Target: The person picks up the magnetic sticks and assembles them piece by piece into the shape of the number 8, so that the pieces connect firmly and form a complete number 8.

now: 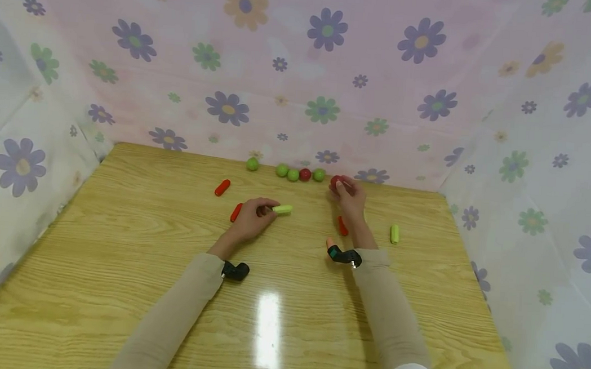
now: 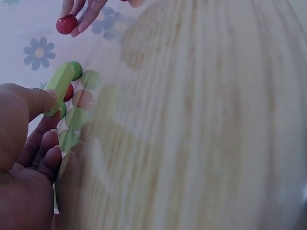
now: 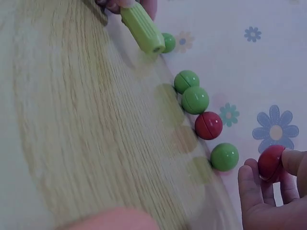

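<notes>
My left hand pinches a light-green ridged stick between thumb and fingers, its free end pointing right. In the left wrist view that stick is tilted upward. At the far side of the table, my right hand grips a shiny red ball with thumb and fingertips. Just left of it runs a row of balls: a green ball, a red ball and two more green ones. A further green ball sits apart at the left. One red stick is partly hidden by my left hand.
Another red stick lies farther left, and a third red stick beside my right wrist. To the right lies a light-green stick. A flowered cloth hangs along the back edge of the wooden table and both sides.
</notes>
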Demonstrator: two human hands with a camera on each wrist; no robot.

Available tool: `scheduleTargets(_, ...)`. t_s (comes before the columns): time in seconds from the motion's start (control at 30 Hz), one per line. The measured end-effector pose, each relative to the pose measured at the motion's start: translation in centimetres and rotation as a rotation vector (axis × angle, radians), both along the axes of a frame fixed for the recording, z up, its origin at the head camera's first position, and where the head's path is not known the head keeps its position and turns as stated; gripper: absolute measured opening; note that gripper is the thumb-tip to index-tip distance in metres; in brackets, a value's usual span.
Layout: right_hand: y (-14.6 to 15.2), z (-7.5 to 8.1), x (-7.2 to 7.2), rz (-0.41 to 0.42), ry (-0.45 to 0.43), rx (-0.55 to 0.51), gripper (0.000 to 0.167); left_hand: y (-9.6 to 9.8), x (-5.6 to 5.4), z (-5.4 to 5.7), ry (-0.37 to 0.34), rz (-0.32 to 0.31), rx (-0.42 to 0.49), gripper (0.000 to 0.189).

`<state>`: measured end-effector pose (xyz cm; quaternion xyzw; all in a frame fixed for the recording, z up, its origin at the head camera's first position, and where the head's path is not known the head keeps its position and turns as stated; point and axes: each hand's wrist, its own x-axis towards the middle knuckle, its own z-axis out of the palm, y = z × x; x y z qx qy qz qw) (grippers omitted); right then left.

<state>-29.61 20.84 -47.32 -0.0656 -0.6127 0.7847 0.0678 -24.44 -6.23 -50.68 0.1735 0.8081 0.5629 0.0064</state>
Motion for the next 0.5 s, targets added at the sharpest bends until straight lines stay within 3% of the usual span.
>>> scheduleTargets(0.2, -0.9, -0.3, 0.6, 0.066, -0.032, -0.117, 0.031, 0.4, 0.0, 0.3, -0.028, 0.006, 0.012, 0.026)
scheduleTargets(0.33, -1.5, -0.5, 1.1, 0.098, -0.04, -0.186, 0.036, 0.6, -0.2, 0.6, -0.043, 0.024, 0.012, 0.025)
scheduleTargets(0.5, -2.4, -0.6, 1.8, 0.105, -0.032, -0.2, 0.038, 0.7, -0.4, 0.7, -0.049, 0.044, 0.032, 0.027)
